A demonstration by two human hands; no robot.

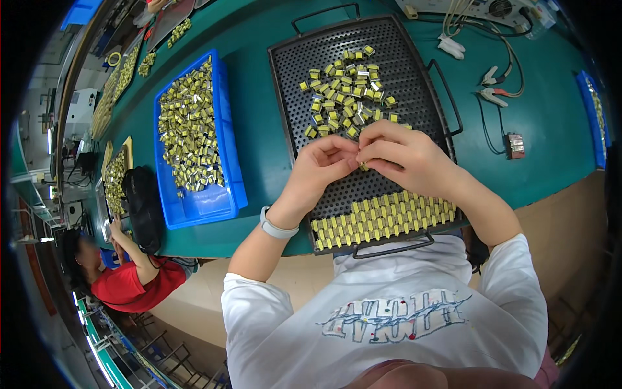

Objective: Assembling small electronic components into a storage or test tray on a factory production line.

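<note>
Over the middle of a black perforated metal tray (pixel 285 84), my left hand (pixel 319 165) and my right hand (pixel 405 155) meet with fingers pinched together. Between their fingertips is a small yellow-taped transformer (pixel 364 166), mostly covered by the fingers. Beyond my hands, a loose heap of the same yellow transformers (pixel 346 87) lies jumbled on the tray, some showing silvery sides. Along the tray's near edge, more transformers (pixel 382 217) stand packed in tidy slanting rows, yellow sides up.
To the left stands a blue bin (pixel 234 162) full of loose transformers. Clip leads (pixel 494 96) and a small boxy part (pixel 516 146) on wires lie right of the tray. Another blue bin (pixel 591 120) is at far right. A person in red (pixel 139 282) works at the left.
</note>
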